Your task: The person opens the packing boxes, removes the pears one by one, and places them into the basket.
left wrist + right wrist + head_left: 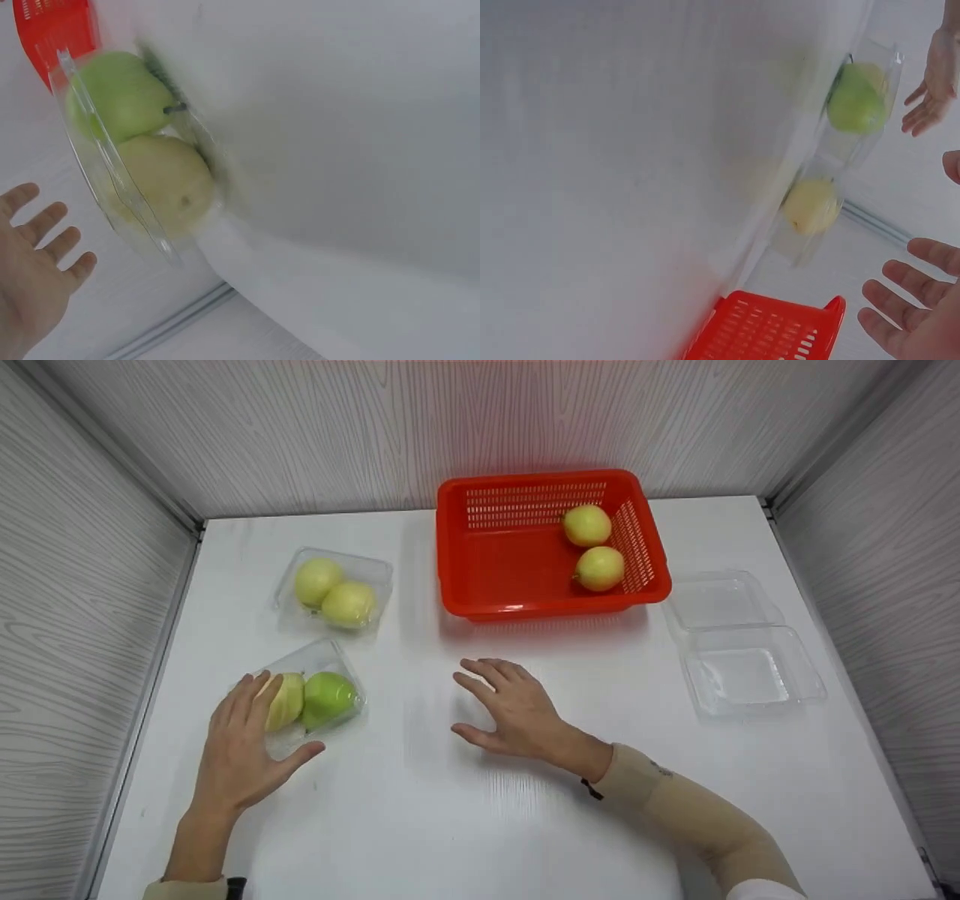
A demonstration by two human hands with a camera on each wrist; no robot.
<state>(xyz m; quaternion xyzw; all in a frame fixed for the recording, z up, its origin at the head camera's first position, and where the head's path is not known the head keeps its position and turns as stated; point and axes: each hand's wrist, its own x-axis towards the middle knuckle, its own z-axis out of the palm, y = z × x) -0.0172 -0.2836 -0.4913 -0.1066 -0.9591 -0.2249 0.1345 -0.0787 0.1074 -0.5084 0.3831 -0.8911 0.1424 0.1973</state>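
My left hand [238,746] hovers over the near clear plastic box [330,656], fingers spread and holding nothing. Inside that box lie a green pear [328,699] and a pale yellow fruit [286,703], partly hidden by my fingers in the head view. The left wrist view shows the green pear [120,97] and yellow fruit [169,184] under the box's lid, with the hand [34,277] apart from it. Over the middle of the table, my right hand [514,709] has its fingers extended around nothing. In the right wrist view its fingers [900,300] appear loosely spread.
A red basket [536,611] stands at the back with two yellow fruits [592,547] in its right side. Behind the near box sits another clear box [379,574] holding two yellow fruits [334,592]. An opened clear box [739,671] lies at the right.
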